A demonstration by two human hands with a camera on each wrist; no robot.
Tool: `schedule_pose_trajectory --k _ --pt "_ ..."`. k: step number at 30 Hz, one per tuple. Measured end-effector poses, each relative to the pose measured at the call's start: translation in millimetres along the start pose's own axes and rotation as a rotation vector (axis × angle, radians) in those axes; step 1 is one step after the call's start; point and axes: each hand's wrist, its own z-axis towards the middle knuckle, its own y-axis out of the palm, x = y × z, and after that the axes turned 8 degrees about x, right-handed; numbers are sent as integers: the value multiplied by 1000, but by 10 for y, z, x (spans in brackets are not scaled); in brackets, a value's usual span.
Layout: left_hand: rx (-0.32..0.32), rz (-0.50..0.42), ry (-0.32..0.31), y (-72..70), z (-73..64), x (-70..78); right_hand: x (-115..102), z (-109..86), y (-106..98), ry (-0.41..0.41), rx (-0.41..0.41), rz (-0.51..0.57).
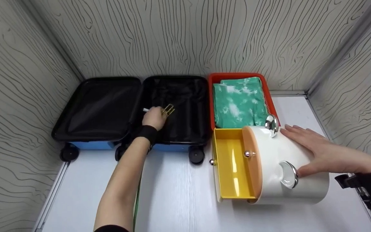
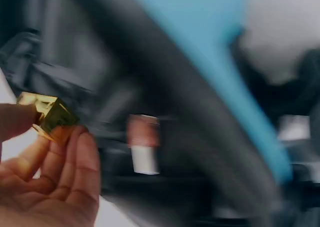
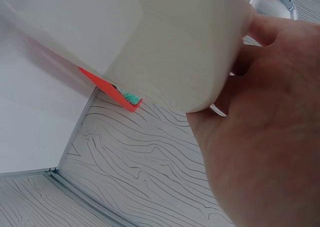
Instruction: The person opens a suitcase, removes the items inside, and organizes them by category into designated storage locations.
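My left hand is over the right half of the open black-lined suitcase. Thumb and fingers pinch a small shiny gold box-shaped piece; seen from the head, the gold piece has a frame-like outline. A small reddish and white object shows in the blurred left wrist view, apart from the fingers. With fingers spread, my right hand rests on the white rounded cabinet. A yellow drawer is pulled out of its orange front panel.
The suitcase's other half lies open on the left. Behind the cabinet stands a red basket holding folded green-and-white cloth. Black wheels jut from the suitcase's near side. Wood-patterned walls enclose the white table.
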Motion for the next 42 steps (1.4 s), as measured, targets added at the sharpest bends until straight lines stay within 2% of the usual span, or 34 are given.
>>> schedule_pose_trajectory --k 5,8,13,15,17,21,25,28,35,42 --pt "43 -65 332 -25 -124 509 22 -6 -14 -15 7 18" --pt "22 -69 547 -43 -271 818 29 -4 -10 -24 10 19" --pt "-104 -3 882 -66 -564 1245 35 1 7 -34 12 15" --pt "-154 57 976 -63 -671 1389 42 -1 12 -31 13 15" --pt "-192 132 1037 -42 -768 1506 42 -4 12 -36 15 17" --pt "-241 272 1088 64 -909 1652 28 -5 2 -23 11 24" --pt "-329 348 1064 207 -1009 1737 23 3 -3 -2 7 14" --pt "-370 399 1050 306 -1066 1792 27 5 1 6 6 7" --pt "-336 465 1060 482 -1110 1854 31 6 8 -3 11 38" --pt "-376 470 1021 554 -1105 1852 14 -15 -2 9 0 58"
